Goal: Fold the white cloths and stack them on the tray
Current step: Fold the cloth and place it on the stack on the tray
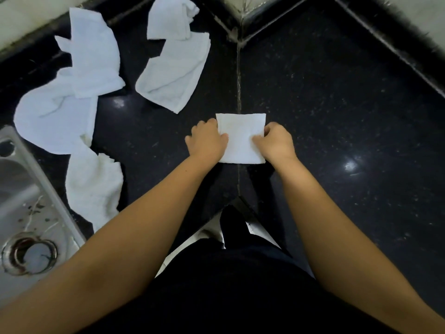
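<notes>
Both bare forearms reach straight forward from the body over the black speckled desk [337, 92], converging on a small folded cloth [239, 138] that lies flat across the seam where two desk slabs meet. The left hand [207, 141] sits on the cloth's left edge, its fingers curled round that edge and the thumb laid on top of the fabric. The right hand [277, 142] mirrors it on the right edge, thumb pointing inward across the white surface, fingers hooked over the side. So each grip is clamped on the folded cloth, one on either side, knuckles up and wrists low.

To the left, well apart from the hands, unfolded white cloths lie scattered: a large rumpled one [72, 92] near the wall, a half-doubled one [173, 73] further in, another crumpled piece [171, 18] behind that, and one [94, 184] beside the steel sink [36, 201]. The sink's drain [30, 256] shows at the lower left. Nothing lies between the arms and the folded cloth.
</notes>
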Demonstrator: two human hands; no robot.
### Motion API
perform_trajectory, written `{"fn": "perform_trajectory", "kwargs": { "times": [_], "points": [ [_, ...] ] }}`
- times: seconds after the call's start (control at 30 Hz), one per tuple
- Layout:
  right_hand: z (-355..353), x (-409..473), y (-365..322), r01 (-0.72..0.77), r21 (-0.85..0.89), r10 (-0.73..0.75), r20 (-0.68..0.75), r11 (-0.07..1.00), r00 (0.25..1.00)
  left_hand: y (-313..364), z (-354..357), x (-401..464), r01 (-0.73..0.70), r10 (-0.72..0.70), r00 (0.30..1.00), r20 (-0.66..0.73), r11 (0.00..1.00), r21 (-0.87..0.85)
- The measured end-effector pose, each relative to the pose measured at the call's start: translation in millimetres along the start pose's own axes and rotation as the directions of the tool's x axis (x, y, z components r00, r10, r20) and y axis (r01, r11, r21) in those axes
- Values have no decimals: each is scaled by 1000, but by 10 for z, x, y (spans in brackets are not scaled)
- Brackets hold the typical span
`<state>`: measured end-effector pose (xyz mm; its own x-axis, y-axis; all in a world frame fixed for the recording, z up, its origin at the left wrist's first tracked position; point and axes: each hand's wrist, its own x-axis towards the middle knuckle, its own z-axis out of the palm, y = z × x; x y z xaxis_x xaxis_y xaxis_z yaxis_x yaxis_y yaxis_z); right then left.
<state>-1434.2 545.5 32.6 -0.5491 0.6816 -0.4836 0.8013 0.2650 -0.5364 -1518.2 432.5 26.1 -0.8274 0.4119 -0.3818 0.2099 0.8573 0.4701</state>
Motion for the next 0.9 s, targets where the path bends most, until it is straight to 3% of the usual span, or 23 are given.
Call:
{"fn": "perform_trajectory", "kwargs": {
  "times": [0.1,0.2,0.3,0.43,0.6,0.77,0.9],
  "points": [
    [-154,-108,15,-99,442,62,97,892,993,1,-107,-98,-18,44,998,53,905,-424],
    [-303,-315,94,-218,689,102,206,691,973,36,-187,-255,83,3,992,124,729,-680],
    [-363,-709,231,-258,814,82,252,521,964,35,-231,-467,164,69,961,269,642,-749],
    [-282,-1385,574,-145,930,78,126,339,989,4,-164,-928,301,194,851,487,581,-757],
    [-181,-2273,1218,-77,982,252,31,175,967,83,90,-1628,409,272,699,661,606,-682],
    [-142,-3038,1884,69,992,423,-106,101,900,305,431,-2304,277,359,586,726,754,-596],
    [-91,-3704,2437,184,982,568,-177,44,804,567,854,-2970,165,386,486,784,840,-517]
  ]
}}
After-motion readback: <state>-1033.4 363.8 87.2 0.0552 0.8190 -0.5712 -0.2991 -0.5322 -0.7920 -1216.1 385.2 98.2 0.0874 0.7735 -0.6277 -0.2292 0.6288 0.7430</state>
